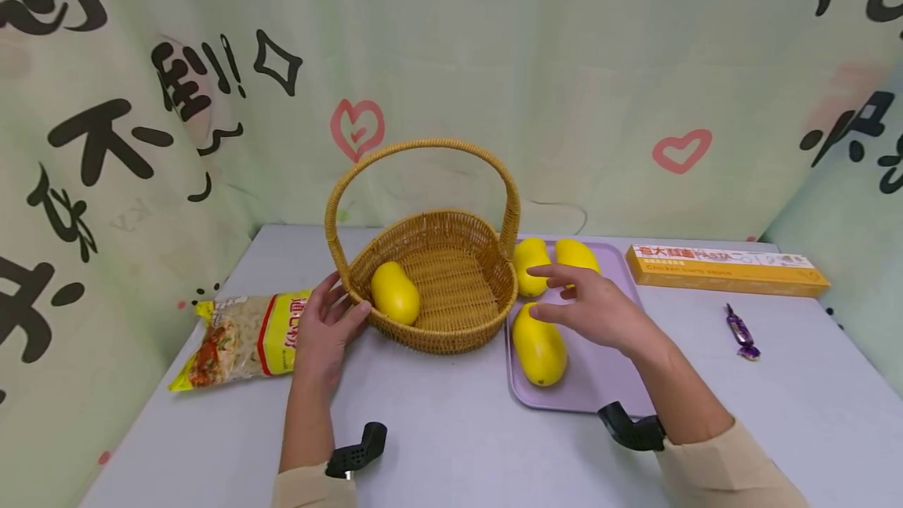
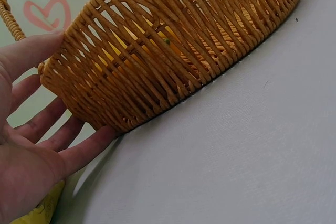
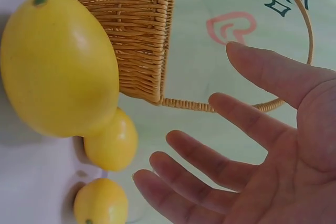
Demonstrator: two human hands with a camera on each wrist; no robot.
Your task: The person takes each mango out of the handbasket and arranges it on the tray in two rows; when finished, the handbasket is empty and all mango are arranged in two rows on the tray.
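Note:
My left hand (image 1: 328,335) rests its fingers against the left side of a woven wicker basket (image 1: 451,339), with the thumb at the rim. In the left wrist view those fingers (image 2: 86,153) lie spread along the outer weave. Inside the basket, on the left, is one smooth yellow mango-like fruit (image 1: 395,293). My right hand (image 1: 600,308) hovers over a lilac tray (image 1: 600,375), fingers apart and holding nothing. Below it lies a large yellow fruit (image 1: 539,347); two more, a fruit (image 1: 529,257) and another fruit (image 1: 577,255), lie farther back on the tray.
A yellow-ended bag of dry food (image 1: 240,339) lies left of the basket, partly behind my left hand. At the back right lies a long orange and white box (image 1: 727,271). A purple wrapped candy (image 1: 741,332) is in front of it. A printed curtain (image 1: 585,100) hangs behind the table.

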